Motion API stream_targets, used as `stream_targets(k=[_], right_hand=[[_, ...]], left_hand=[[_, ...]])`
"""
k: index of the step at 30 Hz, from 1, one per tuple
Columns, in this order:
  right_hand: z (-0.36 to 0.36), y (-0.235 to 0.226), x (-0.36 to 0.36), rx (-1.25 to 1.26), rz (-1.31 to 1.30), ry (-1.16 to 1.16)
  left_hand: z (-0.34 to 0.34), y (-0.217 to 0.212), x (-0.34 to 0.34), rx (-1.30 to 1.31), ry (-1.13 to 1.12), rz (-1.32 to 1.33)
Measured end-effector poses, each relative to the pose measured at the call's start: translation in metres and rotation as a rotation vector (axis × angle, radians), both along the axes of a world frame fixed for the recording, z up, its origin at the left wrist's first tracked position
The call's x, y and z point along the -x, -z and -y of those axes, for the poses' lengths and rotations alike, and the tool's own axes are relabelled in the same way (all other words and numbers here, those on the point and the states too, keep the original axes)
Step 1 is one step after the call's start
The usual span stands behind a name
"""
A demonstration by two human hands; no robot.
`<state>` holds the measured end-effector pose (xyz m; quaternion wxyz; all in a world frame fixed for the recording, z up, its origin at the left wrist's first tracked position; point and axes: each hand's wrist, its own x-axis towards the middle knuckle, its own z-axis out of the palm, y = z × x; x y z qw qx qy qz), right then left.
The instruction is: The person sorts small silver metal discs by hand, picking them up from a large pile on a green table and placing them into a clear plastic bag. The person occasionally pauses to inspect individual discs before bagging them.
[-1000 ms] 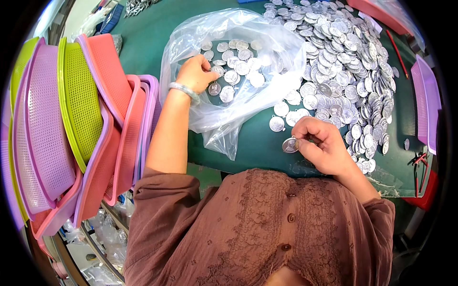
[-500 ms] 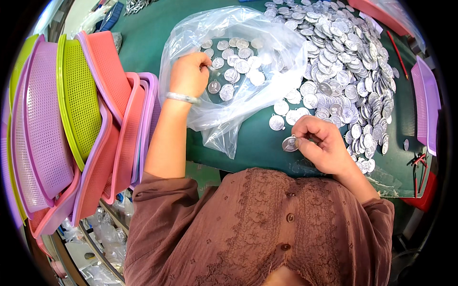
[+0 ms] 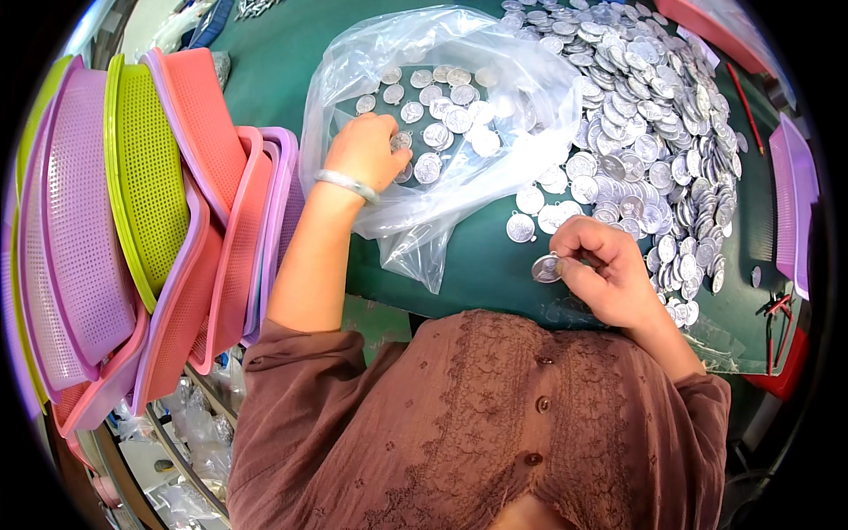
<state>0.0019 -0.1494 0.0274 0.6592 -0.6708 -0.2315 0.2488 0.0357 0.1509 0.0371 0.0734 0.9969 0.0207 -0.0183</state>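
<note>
Two hands engaged: right hand (image 3: 605, 267) pinches one medal (image 3: 546, 268) above counter (image 3: 481, 287); left hand (image 3: 367, 152) curls over loose medals (image 3: 427, 168) at bag (image 3: 442, 216), hold unclear. Pile (image 3: 627, 115) beyond. Judged step: piecewise handling; next move calls for not snagging bag.

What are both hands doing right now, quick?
Left hand: fingers curled by a medal at the clear bag; cannot tell if it's gripping.
Right hand: closed, pinching another medal.
</note>
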Motion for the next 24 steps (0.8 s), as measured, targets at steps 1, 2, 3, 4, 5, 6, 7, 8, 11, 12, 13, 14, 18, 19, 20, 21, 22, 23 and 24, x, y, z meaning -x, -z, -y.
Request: stream_targets(k=[1, 2, 3, 4, 5, 6, 7, 8, 11, 12, 13, 14, 18, 19, 20, 21, 22, 23, 24], right_hand=[[0.000, 0.000, 0.000, 0.005, 0.000, 0.001], [0.000, 0.000, 0.000, 0.004, -0.001, -0.001], [0.000, 0.000, 0.000, 0.002, -0.002, -0.002], [0.000, 0.001, 0.000, 0.000, -0.003, -0.002], [0.000, 0.001, -0.001, 0.000, 0.001, -0.003], [0.000, 0.001, -0.001, 0.000, 0.006, -0.004], [0.000, 0.001, -0.001, 0.000, 0.010, -0.005], [0.000, 0.001, -0.001, -0.001, 0.008, -0.006], [0.000, 0.002, -0.001, -0.003, -0.004, -0.006], [0.000, 0.002, -0.001, -0.003, -0.012, -0.004], [0.000, 0.003, -0.001, -0.002, -0.019, -0.002], [0.000, 0.002, -0.001, -0.004, -0.018, 0.000], [0.000, 0.001, -0.002, -0.012, -0.019, 0.002], [0.000, 0.001, -0.002, -0.014, -0.022, 0.001], [0.000, 0.001, -0.001, -0.013, -0.019, 0.004], [0.000, 0.002, -0.001, -0.011, -0.017, 0.007], [0.000, 0.003, -0.001, -0.010, -0.014, 0.010], [0.000, 0.004, -0.001, -0.007, -0.001, 0.006], [0.000, 0.005, -0.002, -0.004, 0.013, 0.002]], left_hand=[[-0.001, 0.004, -0.001, -0.036, 0.019, 0.014], [-0.002, 0.007, -0.002, -0.071, 0.035, 0.027], [-0.002, 0.006, -0.004, -0.063, 0.023, -0.004], [-0.002, 0.005, -0.006, -0.054, 0.011, -0.035], [-0.001, 0.004, -0.008, -0.047, 0.002, -0.065], [-0.002, 0.004, -0.009, 0.056, -0.026, -0.047], [-0.004, 0.004, -0.009, 0.159, -0.055, -0.029], [-0.006, 0.004, -0.008, 0.263, -0.086, -0.010], [-0.012, 0.014, -0.011, 0.325, -0.150, 0.044], [-0.010, 0.012, -0.011, 0.257, -0.134, 0.002], [-0.008, 0.007, -0.012, 0.190, -0.117, -0.039], [-0.005, 0.002, -0.012, 0.120, -0.102, -0.079], [-0.008, 0.006, -0.012, 0.077, -0.097, -0.026], [-0.010, 0.008, -0.011, 0.084, -0.092, 0.011], [-0.010, 0.008, -0.011, 0.092, -0.086, 0.047], [-0.007, 0.006, -0.011, 0.193, -0.083, 0.026], [-0.001, 0.003, -0.010, 0.294, -0.080, 0.004], [0.005, 0.001, -0.010, 0.396, -0.077, -0.016], [0.011, 0.002, -0.009, 0.330, -0.009, 0.002]])
